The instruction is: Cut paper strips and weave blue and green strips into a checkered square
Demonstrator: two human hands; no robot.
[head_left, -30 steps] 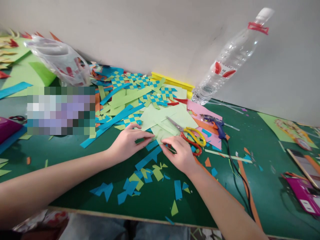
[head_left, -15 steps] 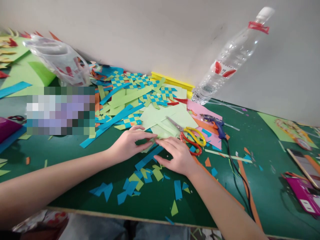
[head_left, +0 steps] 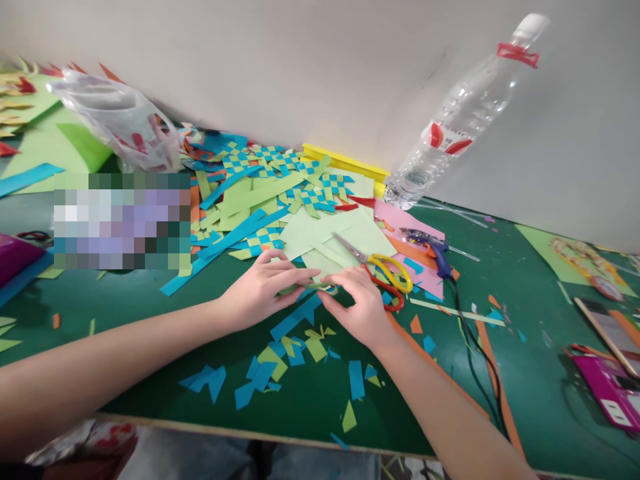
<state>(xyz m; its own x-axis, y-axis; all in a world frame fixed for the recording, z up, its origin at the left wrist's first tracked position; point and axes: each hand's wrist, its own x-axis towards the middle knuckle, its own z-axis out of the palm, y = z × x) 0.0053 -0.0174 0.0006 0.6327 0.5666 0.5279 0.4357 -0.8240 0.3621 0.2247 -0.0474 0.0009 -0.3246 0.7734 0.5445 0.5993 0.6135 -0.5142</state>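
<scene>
My left hand (head_left: 267, 287) is closed in a pinch on a small green paper piece (head_left: 324, 287), just above the table. My right hand (head_left: 359, 303) grips the other end of that piece between thumb and fingers; most of it is hidden by the fingers. Scissors (head_left: 386, 273) with yellow and red handles lie right behind my right hand, their blades over pale green paper sheets (head_left: 313, 230). Beneath my hands a blue paper strip (head_left: 295, 320) rests on the table, with blue and green scraps (head_left: 265, 373) nearer to me.
Woven blue-green paper pieces (head_left: 287, 163) pile up at the back. A clear plastic bottle (head_left: 450, 133) stands by the wall. At right are a glue gun (head_left: 440, 257) with a black cord, a phone (head_left: 600, 327) and a purple box (head_left: 600, 387). A plastic bag (head_left: 125, 127) is at left.
My right thumb has come up to the fingers and now pinches the green piece. My fingertips have moved slightly apart, so more of the piece shows between my hands.
</scene>
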